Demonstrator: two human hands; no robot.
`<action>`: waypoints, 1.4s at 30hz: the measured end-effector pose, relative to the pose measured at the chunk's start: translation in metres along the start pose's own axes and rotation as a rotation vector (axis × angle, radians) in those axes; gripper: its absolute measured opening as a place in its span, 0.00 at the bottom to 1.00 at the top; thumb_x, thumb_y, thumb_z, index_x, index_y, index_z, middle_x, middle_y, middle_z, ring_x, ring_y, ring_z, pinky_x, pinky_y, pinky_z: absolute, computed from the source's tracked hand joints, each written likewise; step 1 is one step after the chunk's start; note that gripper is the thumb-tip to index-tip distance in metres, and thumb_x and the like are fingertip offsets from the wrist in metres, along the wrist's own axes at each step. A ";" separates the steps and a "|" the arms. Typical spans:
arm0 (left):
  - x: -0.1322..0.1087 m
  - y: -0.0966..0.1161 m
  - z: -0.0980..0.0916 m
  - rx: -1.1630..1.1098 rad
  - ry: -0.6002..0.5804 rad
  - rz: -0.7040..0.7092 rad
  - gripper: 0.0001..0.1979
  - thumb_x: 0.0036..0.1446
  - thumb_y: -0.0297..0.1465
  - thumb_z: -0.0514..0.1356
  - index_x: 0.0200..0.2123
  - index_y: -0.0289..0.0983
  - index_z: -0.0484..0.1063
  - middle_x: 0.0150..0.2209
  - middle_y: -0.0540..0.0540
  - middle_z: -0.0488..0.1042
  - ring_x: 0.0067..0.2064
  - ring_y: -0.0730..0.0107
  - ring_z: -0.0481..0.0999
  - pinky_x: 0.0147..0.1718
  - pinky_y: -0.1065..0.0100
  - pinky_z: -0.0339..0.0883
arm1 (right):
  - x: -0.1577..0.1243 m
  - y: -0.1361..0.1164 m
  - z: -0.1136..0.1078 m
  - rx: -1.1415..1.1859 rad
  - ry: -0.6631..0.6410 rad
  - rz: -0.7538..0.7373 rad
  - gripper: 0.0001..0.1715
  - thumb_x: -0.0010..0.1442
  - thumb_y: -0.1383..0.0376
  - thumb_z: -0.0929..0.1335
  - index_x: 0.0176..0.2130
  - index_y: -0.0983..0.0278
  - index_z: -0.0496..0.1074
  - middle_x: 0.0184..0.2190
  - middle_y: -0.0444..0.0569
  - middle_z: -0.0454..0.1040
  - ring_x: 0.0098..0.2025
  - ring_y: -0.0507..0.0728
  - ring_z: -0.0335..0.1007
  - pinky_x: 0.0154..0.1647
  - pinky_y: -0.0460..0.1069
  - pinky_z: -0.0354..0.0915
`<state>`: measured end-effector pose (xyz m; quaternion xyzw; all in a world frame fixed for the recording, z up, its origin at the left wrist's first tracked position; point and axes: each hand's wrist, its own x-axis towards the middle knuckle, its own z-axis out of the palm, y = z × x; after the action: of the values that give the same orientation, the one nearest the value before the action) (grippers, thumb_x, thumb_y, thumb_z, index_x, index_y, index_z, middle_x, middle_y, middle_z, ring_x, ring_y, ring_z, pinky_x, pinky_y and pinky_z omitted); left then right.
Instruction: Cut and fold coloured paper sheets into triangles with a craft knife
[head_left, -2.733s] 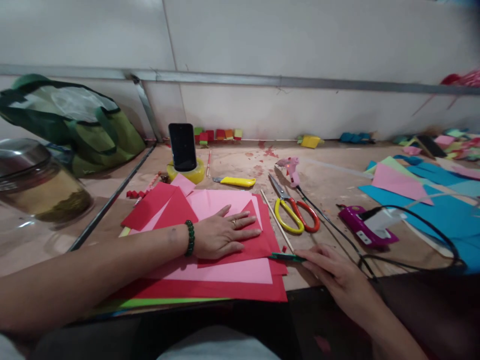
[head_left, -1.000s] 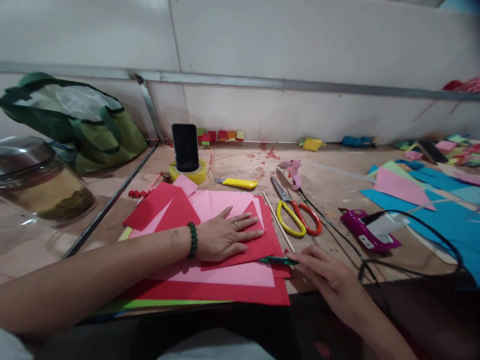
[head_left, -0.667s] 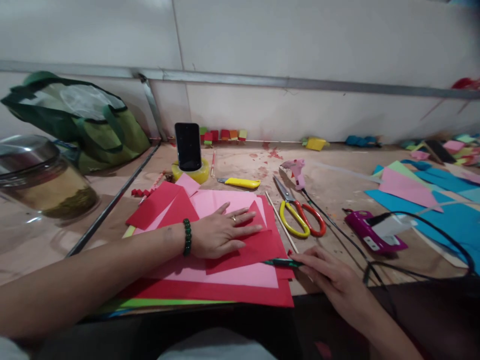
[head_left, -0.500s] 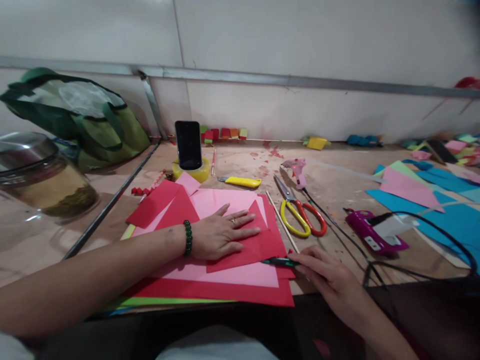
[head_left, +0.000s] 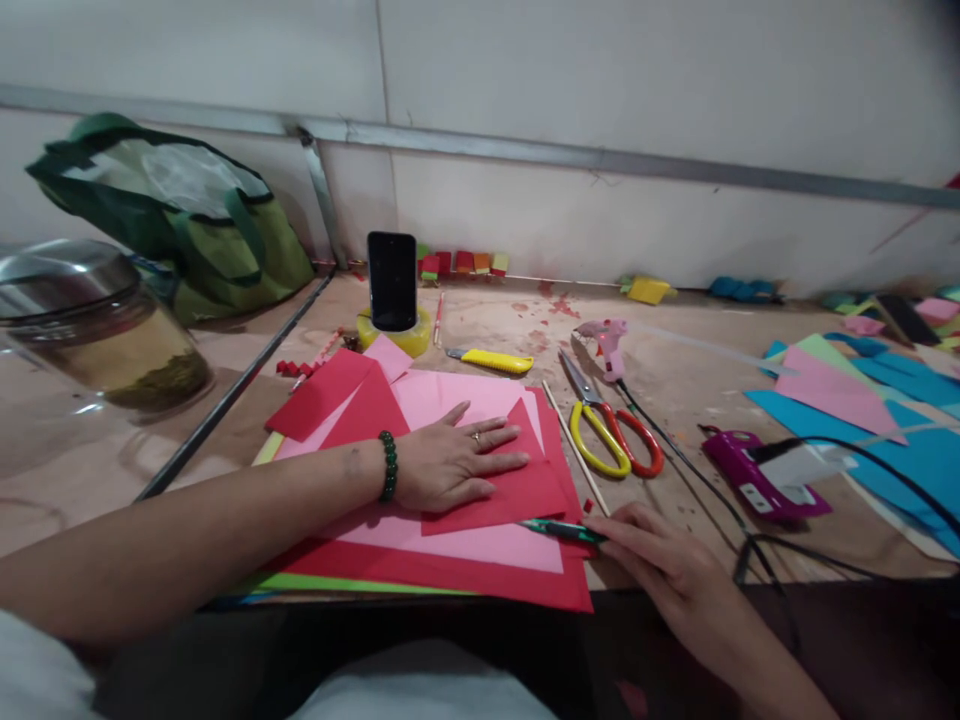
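My left hand (head_left: 455, 465) lies flat with fingers spread, pressing on a folded piece of red paper (head_left: 525, 492). Under that piece are sheets of pink paper (head_left: 480, 548) and red paper (head_left: 525, 590), stacked at the table's front edge. My right hand (head_left: 651, 550) is closed around a slim green-and-black utility knife (head_left: 564, 531). The knife points left, its tip at the lower edge of the folded red paper. A tiny red scrap (head_left: 589, 506) sits just above my right fingers, by a thin wooden stick (head_left: 577, 450).
Scissors (head_left: 600, 440), a pink glue gun (head_left: 613, 348) and a yellow cutter (head_left: 495, 360) lie beyond the stack. A purple power strip (head_left: 761, 480) with cables is at right, near blue paper (head_left: 795, 415). At left stand a glass jar (head_left: 142, 350) and green bag (head_left: 247, 260); a phone (head_left: 392, 280) leans upright on tape.
The view has shifted slightly, so most things appear further right. The knife tip has slid a little left along the folded red paper's edge. My left hand stays pressed in place.
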<state>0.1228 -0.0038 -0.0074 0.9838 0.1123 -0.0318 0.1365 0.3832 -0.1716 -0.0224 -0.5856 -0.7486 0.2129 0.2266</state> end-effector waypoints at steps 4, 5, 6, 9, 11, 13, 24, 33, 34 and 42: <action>0.000 -0.002 0.002 -0.018 0.027 0.011 0.26 0.66 0.40 0.43 0.66 0.42 0.49 0.68 0.41 0.44 0.68 0.56 0.44 0.62 0.43 0.29 | 0.001 -0.002 0.001 -0.001 0.006 -0.020 0.18 0.66 0.65 0.59 0.50 0.55 0.73 0.37 0.48 0.71 0.39 0.53 0.71 0.37 0.45 0.67; 0.000 -0.002 0.003 -0.020 0.031 0.014 0.26 0.66 0.40 0.43 0.66 0.42 0.49 0.68 0.41 0.44 0.68 0.56 0.44 0.62 0.43 0.30 | 0.002 -0.003 0.001 -0.001 0.002 -0.025 0.18 0.66 0.65 0.59 0.50 0.55 0.73 0.37 0.48 0.71 0.39 0.53 0.71 0.37 0.45 0.67; 0.000 -0.003 0.004 -0.020 0.032 0.019 0.26 0.66 0.40 0.43 0.66 0.42 0.49 0.68 0.41 0.44 0.68 0.55 0.44 0.62 0.42 0.30 | 0.002 -0.003 0.001 -0.001 -0.005 -0.028 0.18 0.66 0.66 0.59 0.50 0.55 0.72 0.37 0.47 0.71 0.39 0.52 0.71 0.37 0.44 0.67; 0.000 -0.003 0.005 -0.011 0.036 0.034 0.27 0.66 0.40 0.43 0.66 0.42 0.49 0.68 0.40 0.44 0.68 0.54 0.44 0.62 0.41 0.31 | 0.003 -0.004 0.003 0.002 -0.016 -0.025 0.19 0.66 0.67 0.59 0.51 0.56 0.72 0.37 0.47 0.71 0.38 0.52 0.71 0.37 0.44 0.67; -0.001 -0.004 0.005 -0.011 0.050 0.034 0.27 0.66 0.40 0.43 0.66 0.42 0.49 0.68 0.40 0.44 0.68 0.54 0.44 0.62 0.42 0.31 | 0.004 -0.005 0.005 0.009 -0.012 -0.022 0.18 0.66 0.66 0.59 0.50 0.56 0.72 0.38 0.48 0.71 0.39 0.52 0.71 0.38 0.44 0.67; -0.001 -0.004 0.006 -0.019 0.060 0.032 0.26 0.66 0.40 0.43 0.66 0.42 0.49 0.68 0.40 0.45 0.68 0.53 0.45 0.62 0.41 0.32 | 0.005 -0.007 0.007 0.016 -0.018 -0.027 0.18 0.66 0.66 0.59 0.50 0.57 0.73 0.38 0.48 0.71 0.40 0.52 0.71 0.39 0.44 0.67; 0.000 -0.004 0.008 -0.027 0.067 0.029 0.27 0.66 0.40 0.44 0.66 0.41 0.50 0.68 0.39 0.45 0.68 0.51 0.45 0.60 0.36 0.33 | 0.008 -0.019 0.015 -0.034 0.013 -0.073 0.17 0.66 0.67 0.60 0.49 0.58 0.73 0.35 0.47 0.72 0.37 0.52 0.72 0.35 0.43 0.67; 0.000 -0.005 0.008 -0.016 0.068 0.044 0.27 0.66 0.41 0.43 0.66 0.41 0.49 0.68 0.38 0.45 0.68 0.52 0.45 0.59 0.34 0.33 | 0.012 -0.025 0.020 -0.068 0.026 -0.096 0.18 0.65 0.67 0.60 0.50 0.57 0.73 0.36 0.48 0.73 0.38 0.52 0.73 0.37 0.43 0.68; 0.000 -0.005 0.008 -0.020 0.076 0.044 0.27 0.66 0.41 0.43 0.66 0.41 0.49 0.68 0.38 0.46 0.68 0.51 0.46 0.59 0.34 0.33 | 0.013 -0.025 0.021 -0.062 0.019 -0.098 0.18 0.66 0.67 0.60 0.50 0.57 0.72 0.37 0.48 0.73 0.39 0.52 0.73 0.37 0.43 0.68; 0.000 -0.005 0.009 0.001 0.090 0.049 0.27 0.66 0.41 0.42 0.66 0.41 0.50 0.68 0.38 0.47 0.68 0.53 0.46 0.60 0.35 0.33 | 0.017 -0.032 0.024 -0.038 -0.030 -0.092 0.18 0.66 0.67 0.59 0.50 0.57 0.72 0.36 0.47 0.72 0.39 0.52 0.72 0.38 0.44 0.67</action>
<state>0.1216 -0.0010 -0.0171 0.9867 0.0942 0.0159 0.1317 0.3402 -0.1634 -0.0215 -0.5514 -0.7820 0.1966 0.2138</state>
